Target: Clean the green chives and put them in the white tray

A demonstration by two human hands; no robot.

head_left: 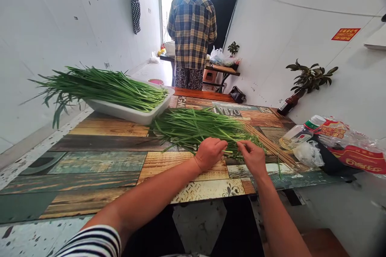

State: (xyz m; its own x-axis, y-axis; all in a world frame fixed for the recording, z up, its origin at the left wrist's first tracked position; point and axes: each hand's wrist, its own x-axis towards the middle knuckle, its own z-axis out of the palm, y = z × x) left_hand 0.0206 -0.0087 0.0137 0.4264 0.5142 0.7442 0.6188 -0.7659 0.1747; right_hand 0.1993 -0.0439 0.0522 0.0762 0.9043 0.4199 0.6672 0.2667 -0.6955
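My left hand (pixel 210 153) is closed, with pale green garlic chive stems showing at its fingertips. A short way to its right, my right hand (pixel 252 157) pinches at the stem end of the chives with thumb and forefinger; exactly what sits between those fingers is partly hidden. Just beyond both hands, a loose pile of garlic chives (pixel 193 122) lies on the table, leaves pointing left. Thin wooden skewers (pixel 276 148) are spread to the right of the pile. At the left, a white tray (pixel 141 119) holds a thick bundle of long chives (pixel 117 88) that overhang its far-left end.
A plastic bottle (pixel 298 134), crumpled clear bag (pixel 309 153) and red-printed packaging (pixel 358 154) crowd the table's right end. Behind them, a dark bottle (pixel 289 103) holds a leafy plant. Beyond the patterned table (pixel 105 164), a person in a plaid shirt (pixel 193 28) stands facing away.
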